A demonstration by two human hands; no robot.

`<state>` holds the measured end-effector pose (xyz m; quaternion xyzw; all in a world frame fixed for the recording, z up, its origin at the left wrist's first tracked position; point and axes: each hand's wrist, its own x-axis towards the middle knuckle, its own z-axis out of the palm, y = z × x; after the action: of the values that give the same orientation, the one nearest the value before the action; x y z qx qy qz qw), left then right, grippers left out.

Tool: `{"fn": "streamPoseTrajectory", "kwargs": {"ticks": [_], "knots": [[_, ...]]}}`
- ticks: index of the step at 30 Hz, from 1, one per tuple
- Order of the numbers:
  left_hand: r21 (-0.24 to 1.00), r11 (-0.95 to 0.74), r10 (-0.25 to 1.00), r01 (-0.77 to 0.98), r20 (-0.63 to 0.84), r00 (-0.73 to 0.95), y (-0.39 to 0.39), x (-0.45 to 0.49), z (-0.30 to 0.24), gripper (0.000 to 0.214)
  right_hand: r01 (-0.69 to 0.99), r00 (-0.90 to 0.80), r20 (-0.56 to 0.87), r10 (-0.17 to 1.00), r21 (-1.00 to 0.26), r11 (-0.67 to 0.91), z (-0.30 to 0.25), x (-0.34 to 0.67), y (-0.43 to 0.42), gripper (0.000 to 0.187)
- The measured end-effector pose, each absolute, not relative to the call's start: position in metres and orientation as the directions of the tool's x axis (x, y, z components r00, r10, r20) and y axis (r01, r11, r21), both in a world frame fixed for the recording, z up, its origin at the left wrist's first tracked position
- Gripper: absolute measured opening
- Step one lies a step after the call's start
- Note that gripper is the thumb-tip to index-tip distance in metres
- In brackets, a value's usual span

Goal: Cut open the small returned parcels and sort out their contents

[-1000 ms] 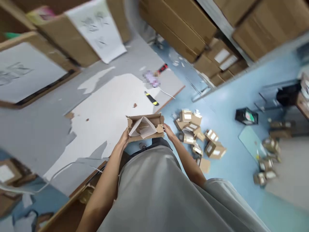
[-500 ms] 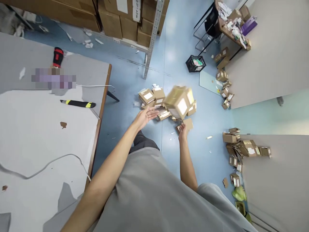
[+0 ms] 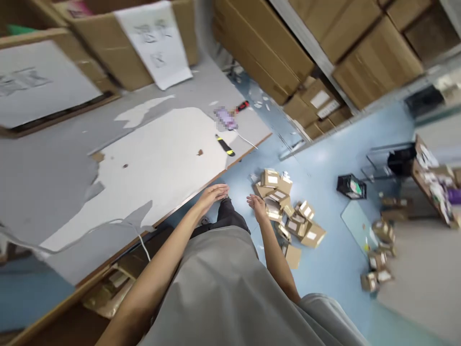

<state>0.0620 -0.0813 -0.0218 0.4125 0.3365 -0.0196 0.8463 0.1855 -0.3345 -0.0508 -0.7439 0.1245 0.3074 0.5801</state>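
My left hand (image 3: 214, 194) is empty, its fingers stretched out, close to the front edge of the work table (image 3: 173, 158). To the right, my right hand (image 3: 257, 205) is empty too, fingers loosely apart, in front of a heap of small cardboard boxes (image 3: 277, 196) on the floor. Several of these boxes carry white labels. On the table lie a black and yellow utility knife (image 3: 225, 145), a red and black tool (image 3: 242, 106) and a blurred-out purple item (image 3: 226, 118).
Two large cartons (image 3: 131, 43) with paper sheets stand at the table's back. A metal shelf (image 3: 317, 43) holds big boxes. On the floor are a black crate (image 3: 352, 186) and more small boxes along the wall. A white cable (image 3: 122, 222) crosses the table.
A cardboard box that was in the air between my hands has left them and now appears among the heap. My view has turned left towards the table, and my hands are nearer each other.
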Motion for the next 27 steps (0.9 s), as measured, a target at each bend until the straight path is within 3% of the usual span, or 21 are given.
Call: {"fn": "streamPoseTrajectory", "kwargs": {"ticks": [6, 11, 14, 18, 22, 27], "knots": [[0.644, 0.76, 0.607, -0.092, -0.651, 0.456, -0.046, -0.038, -0.025, 0.037, -0.311, 0.507, -0.61, 0.61, -0.789, -0.53, -0.04, 0.208, -0.183, 0.058], [0.61, 0.67, 0.68, -0.423, -0.733, 0.018, -0.057, -0.112, -0.027, 0.029, -0.033, 0.135, -0.619, 0.774, -0.783, -0.621, -0.037, 0.182, -0.083, 0.054], [0.621, 0.529, 0.604, -0.578, -0.754, -0.257, -0.082, -0.148, -0.03, 0.028, 0.132, -0.103, -0.645, 0.757, -0.763, -0.632, -0.036, 0.156, -0.04, 0.052], [0.646, 0.311, 0.406, -0.697, -0.754, -0.517, -0.136, -0.174, -0.035, 0.029, 0.319, -0.346, -0.673, 0.654, -0.74, -0.592, -0.039, 0.126, -0.004, 0.05], [0.652, 0.123, 0.234, -0.748, -0.751, -0.617, -0.194, -0.163, -0.037, 0.03, 0.446, -0.513, -0.682, 0.521, -0.73, -0.517, -0.044, 0.098, 0.018, 0.046], [0.627, -0.066, 0.068, -0.777, -0.774, -0.63, -0.248, -0.133, -0.032, 0.032, 0.56, -0.603, -0.702, 0.38, -0.711, -0.425, -0.047, 0.041, 0.031, 0.043]]}}
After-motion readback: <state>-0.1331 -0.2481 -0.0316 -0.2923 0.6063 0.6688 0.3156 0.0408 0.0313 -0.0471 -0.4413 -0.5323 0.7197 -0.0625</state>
